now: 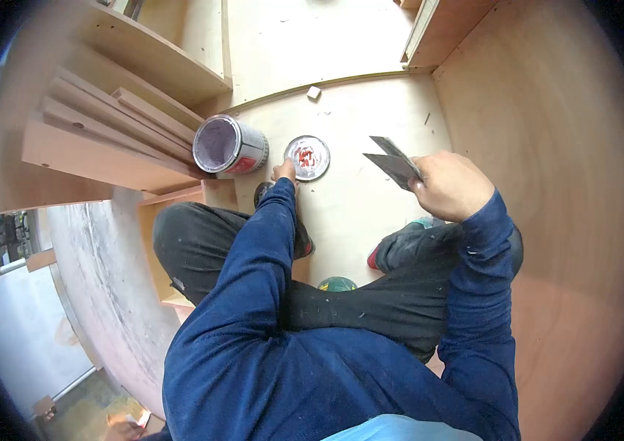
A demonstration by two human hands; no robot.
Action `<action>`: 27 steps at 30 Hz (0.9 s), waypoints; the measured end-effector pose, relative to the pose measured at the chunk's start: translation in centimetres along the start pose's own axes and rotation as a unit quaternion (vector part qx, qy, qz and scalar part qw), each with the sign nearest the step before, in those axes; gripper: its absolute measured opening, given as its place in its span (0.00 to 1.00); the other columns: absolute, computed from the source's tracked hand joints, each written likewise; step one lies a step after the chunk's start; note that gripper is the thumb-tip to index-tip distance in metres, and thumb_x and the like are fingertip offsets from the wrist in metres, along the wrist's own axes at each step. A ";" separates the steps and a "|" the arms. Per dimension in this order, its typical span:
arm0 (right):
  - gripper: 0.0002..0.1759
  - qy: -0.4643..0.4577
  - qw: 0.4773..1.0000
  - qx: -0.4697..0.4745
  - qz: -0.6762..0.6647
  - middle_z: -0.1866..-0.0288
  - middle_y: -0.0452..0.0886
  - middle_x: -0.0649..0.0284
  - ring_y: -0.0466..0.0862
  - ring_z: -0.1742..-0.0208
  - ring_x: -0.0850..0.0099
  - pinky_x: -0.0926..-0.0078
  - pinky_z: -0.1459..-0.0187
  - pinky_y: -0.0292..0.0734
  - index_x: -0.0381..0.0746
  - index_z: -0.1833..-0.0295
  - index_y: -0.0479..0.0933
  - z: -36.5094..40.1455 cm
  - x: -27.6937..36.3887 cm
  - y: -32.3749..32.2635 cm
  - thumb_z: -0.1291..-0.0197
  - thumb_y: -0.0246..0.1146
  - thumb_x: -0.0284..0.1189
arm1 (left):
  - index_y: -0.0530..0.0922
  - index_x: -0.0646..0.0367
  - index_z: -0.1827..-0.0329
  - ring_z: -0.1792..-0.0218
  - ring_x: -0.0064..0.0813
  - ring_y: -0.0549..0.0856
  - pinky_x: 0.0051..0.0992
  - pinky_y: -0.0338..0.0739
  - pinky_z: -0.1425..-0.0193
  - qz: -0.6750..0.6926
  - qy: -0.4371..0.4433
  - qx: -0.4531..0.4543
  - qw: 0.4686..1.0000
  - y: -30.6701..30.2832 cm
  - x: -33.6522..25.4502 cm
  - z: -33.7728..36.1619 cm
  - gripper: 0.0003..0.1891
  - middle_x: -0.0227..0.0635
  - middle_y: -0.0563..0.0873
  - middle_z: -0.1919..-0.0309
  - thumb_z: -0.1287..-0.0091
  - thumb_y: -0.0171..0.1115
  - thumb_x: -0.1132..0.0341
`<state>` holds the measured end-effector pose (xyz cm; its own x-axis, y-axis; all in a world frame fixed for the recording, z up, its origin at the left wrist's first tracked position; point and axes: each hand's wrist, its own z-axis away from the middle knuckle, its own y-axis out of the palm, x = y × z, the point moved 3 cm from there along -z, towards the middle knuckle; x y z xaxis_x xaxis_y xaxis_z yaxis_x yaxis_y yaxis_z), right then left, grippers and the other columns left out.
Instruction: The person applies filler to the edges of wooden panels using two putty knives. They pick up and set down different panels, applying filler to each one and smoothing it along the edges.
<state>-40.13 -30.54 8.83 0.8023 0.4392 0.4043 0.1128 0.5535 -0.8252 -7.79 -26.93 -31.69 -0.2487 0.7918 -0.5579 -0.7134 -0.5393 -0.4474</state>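
My right hand is closed around two putty knives, their flat metal blades pointing up and left, apart from each other at the tips. My left hand is closed at the near left rim of a round can lid. White filler and a patch of red paste lie on the lid. Just left of it an open can stands tilted in view, its inside coated with pale filler. The tips of my left fingers are partly hidden against the rim.
Wooden boards are stacked at the left. A tall plywood panel rises at the right. A small wood block lies on the plywood base. A green round object shows between my legs. Another person's hand appears at the lower left.
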 end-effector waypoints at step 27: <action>0.15 -0.025 0.962 -0.247 -0.111 0.69 0.85 0.48 0.87 0.65 0.50 0.53 0.60 0.82 0.39 0.48 0.77 -5.2 8.2 1.9 0.35 0.56 0.35 | 0.70 0.60 0.33 0.45 0.33 0.84 0.37 0.78 0.38 0.179 0.080 0.710 0.676 -9.9 -19.2 27.3 0.20 0.40 0.83 0.45 0.27 0.54 0.68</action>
<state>-30.31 -29.53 8.50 0.6992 0.3891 0.5998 0.5526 0.2382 -0.7987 -13.83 -28.94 2.50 -0.5794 0.5812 -0.5715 -0.5642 0.2201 0.7958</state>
